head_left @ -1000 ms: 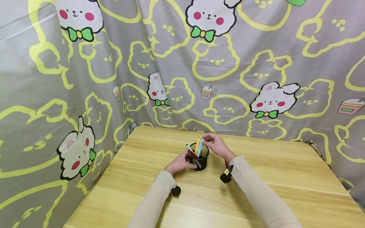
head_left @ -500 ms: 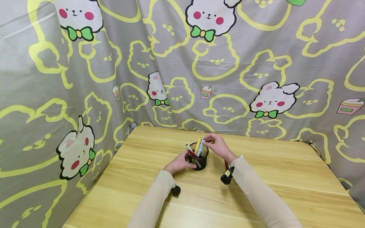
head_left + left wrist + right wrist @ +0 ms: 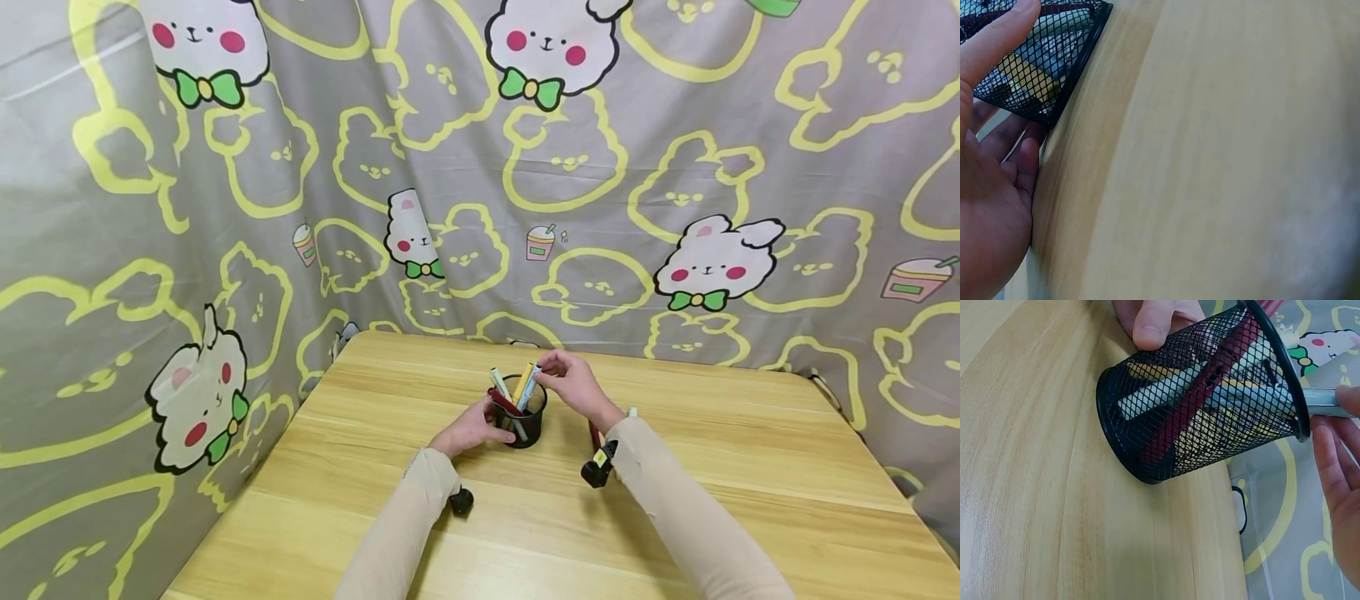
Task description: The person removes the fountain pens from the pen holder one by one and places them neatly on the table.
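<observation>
A black mesh pen cup stands on the wooden table with several pens in it. My left hand holds it from the left, thumb on the near side and fingers round behind, as the left wrist view of the hand also shows. At the rim, my right hand pinches the top end of a light blue pen between thumb and fingers; its lower part is inside the cup. A yellow pen, a pale green pen and a dark red pen lean in the cup too.
The wooden table reaches back to a grey curtain with cartoon bunnies and yellow outlines. A black wrist camera hangs under the right sleeve, another wrist camera beside the left one.
The light blue pen's top has shifted slightly to the right with my right hand's fingers on it. The pale green pen's tip stands higher in the cup. My left hand stays on the cup.
</observation>
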A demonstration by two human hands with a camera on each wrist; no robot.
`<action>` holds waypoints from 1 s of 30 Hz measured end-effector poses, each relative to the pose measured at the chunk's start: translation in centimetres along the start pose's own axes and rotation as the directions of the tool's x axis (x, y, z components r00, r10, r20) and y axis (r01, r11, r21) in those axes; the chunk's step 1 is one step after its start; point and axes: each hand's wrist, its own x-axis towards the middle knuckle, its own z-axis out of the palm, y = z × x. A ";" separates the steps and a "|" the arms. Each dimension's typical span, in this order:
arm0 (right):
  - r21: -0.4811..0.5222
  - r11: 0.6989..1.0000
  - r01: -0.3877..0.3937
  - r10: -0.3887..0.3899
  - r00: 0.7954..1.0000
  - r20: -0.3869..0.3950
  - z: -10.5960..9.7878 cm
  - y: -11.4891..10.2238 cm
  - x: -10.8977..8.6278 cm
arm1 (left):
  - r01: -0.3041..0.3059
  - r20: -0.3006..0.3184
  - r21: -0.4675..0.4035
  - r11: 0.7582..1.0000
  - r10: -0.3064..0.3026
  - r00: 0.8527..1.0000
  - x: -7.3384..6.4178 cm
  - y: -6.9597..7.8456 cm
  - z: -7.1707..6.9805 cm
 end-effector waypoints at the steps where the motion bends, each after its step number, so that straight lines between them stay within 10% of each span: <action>1: 0.000 1.000 0.006 -0.006 1.000 -0.005 -0.1 -0.1 0.0 | 0.000 0.000 -0.001 1.000 0.000 1.000 0.0 0.0 0.0; 11: 0.083 0.996 -0.025 0.029 0.998 -0.054 -0.6 2.7 1.0 | -0.007 -0.003 -0.001 1.000 0.007 1.000 0.0 -0.1 0.1; 21: 0.140 0.990 0.029 -0.015 0.995 -0.099 -2.1 -0.2 -0.1 | -0.002 0.001 0.013 1.000 0.002 1.000 0.1 0.0 -0.1; 30: 0.186 0.982 0.037 -0.009 0.988 -0.152 -3.1 2.1 0.4 | -0.011 0.010 0.025 1.000 0.011 1.000 -1.6 3.1 0.0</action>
